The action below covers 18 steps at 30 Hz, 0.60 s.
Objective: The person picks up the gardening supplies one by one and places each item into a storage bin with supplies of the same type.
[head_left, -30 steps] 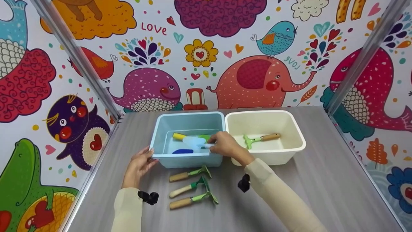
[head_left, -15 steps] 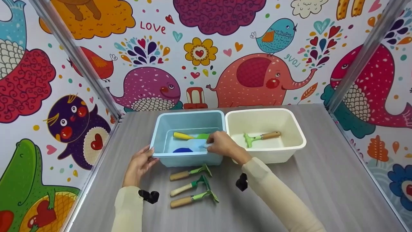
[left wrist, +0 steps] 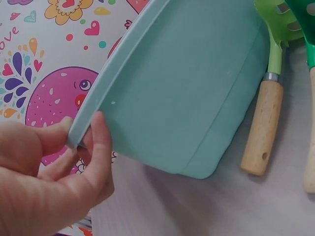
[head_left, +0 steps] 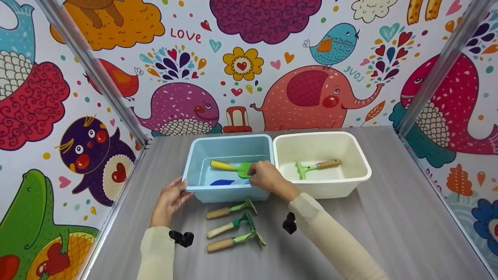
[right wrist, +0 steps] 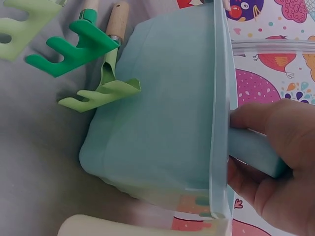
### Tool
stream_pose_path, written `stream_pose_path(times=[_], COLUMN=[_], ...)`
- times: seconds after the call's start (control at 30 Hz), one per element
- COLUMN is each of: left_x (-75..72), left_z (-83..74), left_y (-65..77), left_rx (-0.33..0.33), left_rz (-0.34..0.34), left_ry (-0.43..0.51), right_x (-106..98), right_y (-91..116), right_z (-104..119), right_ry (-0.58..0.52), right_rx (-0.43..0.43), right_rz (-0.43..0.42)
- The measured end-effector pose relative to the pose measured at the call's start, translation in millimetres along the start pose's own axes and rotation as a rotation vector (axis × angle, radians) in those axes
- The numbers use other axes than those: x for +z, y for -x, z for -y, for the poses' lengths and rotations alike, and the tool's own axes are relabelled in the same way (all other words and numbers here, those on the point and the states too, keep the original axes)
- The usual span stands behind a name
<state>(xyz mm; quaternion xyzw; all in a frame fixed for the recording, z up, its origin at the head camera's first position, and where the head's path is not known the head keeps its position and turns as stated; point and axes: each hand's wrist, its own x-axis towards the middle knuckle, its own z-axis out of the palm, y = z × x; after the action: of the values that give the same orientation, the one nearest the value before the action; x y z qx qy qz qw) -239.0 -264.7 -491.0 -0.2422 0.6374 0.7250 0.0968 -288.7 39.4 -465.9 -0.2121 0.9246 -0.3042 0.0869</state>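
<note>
My left hand pinches the left front corner of the light blue bin's rim, thumb inside and fingers outside. The right hand reaches over the bin's right front part. In the right wrist view its thumb and fingers grip a light blue handle just behind the rim. That handle belongs to a light blue toy shovel, low in the bin and mostly hidden by the front wall. Also in the bin lie a toy shovel with a yellow handle and green blade, and a dark blue piece.
Touching the blue bin on its right is a cream bin with a green-headed, wooden-handled rake inside. Several small green garden tools with wooden handles lie on the grey table before the blue bin. A patterned wall stands behind.
My right hand has lowered the light blue shovel toward the front of the bin, uncovering the green blade of the yellow-handled one. The left hand stays on the rim.
</note>
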Motion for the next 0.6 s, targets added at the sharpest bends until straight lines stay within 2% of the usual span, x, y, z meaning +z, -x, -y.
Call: stream_pose_path(times=[0.23, 0.37, 0.6], left_x=[0.6, 1.2, 2.0], left_z=[1.6, 2.1, 0.3], left_y=[1.1, 1.6, 2.8], left_rx=[0.004, -0.001, -0.013], left_rz=[0.005, 0.008, -0.013], left_ry=[-0.002, -0.002, -0.006], right_x=[7, 11, 10], right_y=[1, 3, 6], right_z=[4, 5, 5], right_ry=[-0.083, -0.082, -0.094], right_rx=[-0.087, -0.118, -0.063], right_rz=[-0.033, -0.030, 0.003])
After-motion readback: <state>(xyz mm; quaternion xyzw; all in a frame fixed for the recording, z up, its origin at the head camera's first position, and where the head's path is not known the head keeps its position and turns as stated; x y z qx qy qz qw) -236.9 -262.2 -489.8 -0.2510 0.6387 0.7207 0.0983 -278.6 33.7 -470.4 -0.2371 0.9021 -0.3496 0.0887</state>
